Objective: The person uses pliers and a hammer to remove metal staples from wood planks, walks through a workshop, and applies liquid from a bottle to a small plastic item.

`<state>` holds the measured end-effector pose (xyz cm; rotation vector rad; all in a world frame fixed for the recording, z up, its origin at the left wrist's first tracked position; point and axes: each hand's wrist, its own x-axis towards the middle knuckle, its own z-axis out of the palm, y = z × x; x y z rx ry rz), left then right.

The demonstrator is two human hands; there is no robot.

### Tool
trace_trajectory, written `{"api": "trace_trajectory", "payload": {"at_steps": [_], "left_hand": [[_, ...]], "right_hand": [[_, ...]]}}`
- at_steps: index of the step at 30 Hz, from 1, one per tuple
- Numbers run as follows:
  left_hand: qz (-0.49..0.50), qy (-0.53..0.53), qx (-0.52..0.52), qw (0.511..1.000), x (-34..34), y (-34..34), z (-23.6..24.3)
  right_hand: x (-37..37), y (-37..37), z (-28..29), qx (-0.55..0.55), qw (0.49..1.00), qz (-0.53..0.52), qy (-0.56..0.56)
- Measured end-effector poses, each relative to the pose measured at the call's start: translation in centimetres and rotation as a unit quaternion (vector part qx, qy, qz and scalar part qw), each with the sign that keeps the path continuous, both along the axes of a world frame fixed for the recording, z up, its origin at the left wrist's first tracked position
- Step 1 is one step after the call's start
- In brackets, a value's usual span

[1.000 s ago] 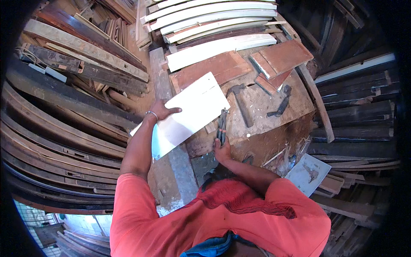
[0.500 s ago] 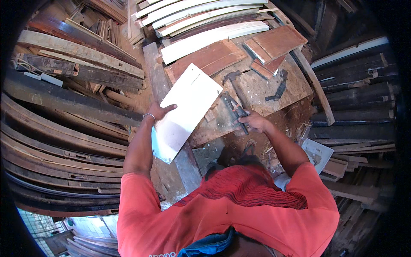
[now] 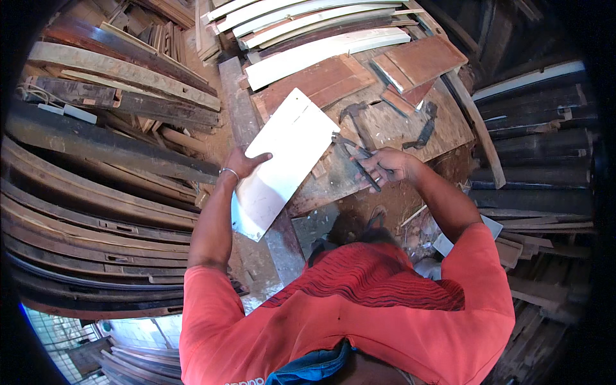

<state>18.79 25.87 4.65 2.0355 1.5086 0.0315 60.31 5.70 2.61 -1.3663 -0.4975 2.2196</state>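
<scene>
My left hand (image 3: 244,165) grips the left edge of a white rectangular board (image 3: 285,163), thumb on its top face and fingers hidden beneath. The board lies tilted across the near left of the workbench (image 3: 321,191), with small dark marks near its far end. In my right hand (image 3: 393,165) is a pair of dark pincers (image 3: 367,172), its handles spread apart. The jaws meet the board's right corner; whether they grip a nail there is too small to tell. Just beyond the pincers lies a claw hammer (image 3: 363,131) on the bench.
A dark bent tool (image 3: 423,128) rests at the bench's right. Brown wooden panels (image 3: 314,86) and white planks (image 3: 327,54) are laid out at the far side. Timber stacks (image 3: 96,212) line the left, and dark beams (image 3: 539,167) the right.
My right hand has moved up with the pincers, whose jaws now touch the board's corner. The handles are spread wider. My left hand still holds the board.
</scene>
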Motion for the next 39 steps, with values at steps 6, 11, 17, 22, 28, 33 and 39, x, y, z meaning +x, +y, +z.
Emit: {"api": "trace_trajectory", "payload": {"at_steps": [6, 11, 17, 22, 28, 33, 39], "left_hand": [[0.013, -0.002, 0.021, 1.000, -0.3, -0.8, 0.2], [0.015, 0.047, 0.021, 0.999, 1.3, -2.7, 2.7], [0.036, 0.088, 0.076, 0.993, 2.3, -5.1, 4.3], [0.042, 0.100, 0.045, 0.993, 2.7, -4.4, 4.2], [0.049, 0.075, 0.094, 0.992, 0.7, -3.8, 1.8], [0.033, 0.109, 0.105, 0.988, 2.6, -5.8, 3.7], [0.049, 0.167, 0.181, 0.968, 4.3, -6.7, 5.7]], "right_hand": [[-2.1, -0.8, -0.7, -0.013, 0.988, -0.098, 0.121], [-1.6, -0.7, -0.7, 0.009, 0.990, -0.073, 0.124], [-8.8, -2.4, -3.8, 0.069, 0.958, -0.258, 0.106], [-17.1, -0.8, -10.3, 0.201, 0.886, -0.303, -0.286], [-20.1, -0.6, -9.0, 0.250, 0.802, -0.367, -0.400], [-9.1, -3.8, -4.9, 0.220, 0.849, -0.023, -0.480], [-10.4, -13.5, 2.1, 0.170, 0.941, -0.290, 0.041]]}}
